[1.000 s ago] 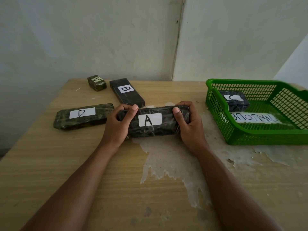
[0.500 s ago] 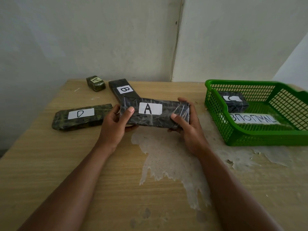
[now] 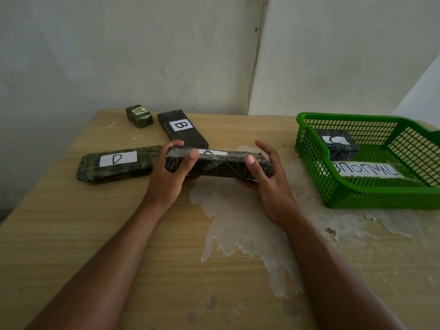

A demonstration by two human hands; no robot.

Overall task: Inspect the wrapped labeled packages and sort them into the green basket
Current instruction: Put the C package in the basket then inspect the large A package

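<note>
A long dark wrapped package labelled A (image 3: pixel 221 163) is held just above the table, tipped so its label faces up and away and its long side faces me. My left hand (image 3: pixel 170 177) grips its left end and my right hand (image 3: pixel 266 177) grips its right end. The green basket (image 3: pixel 371 200) stands at the right. Inside it lie a small dark package labelled C (image 3: pixel 339 144) and a white paper strip with writing (image 3: pixel 366 170). On the table behind lie the long package D (image 3: pixel 114 165), the long package B (image 3: pixel 181 129) and a small package A (image 3: pixel 139 115).
The wooden table (image 3: pixel 95 234) has a pale patch of peeled surface (image 3: pixel 242 225) in the middle, below the held package. A white wall corner rises close behind the table's far edge.
Both hands have lifted the long package A off the table and rolled it away from me, so its label went from facing me to nearly edge-on.
</note>
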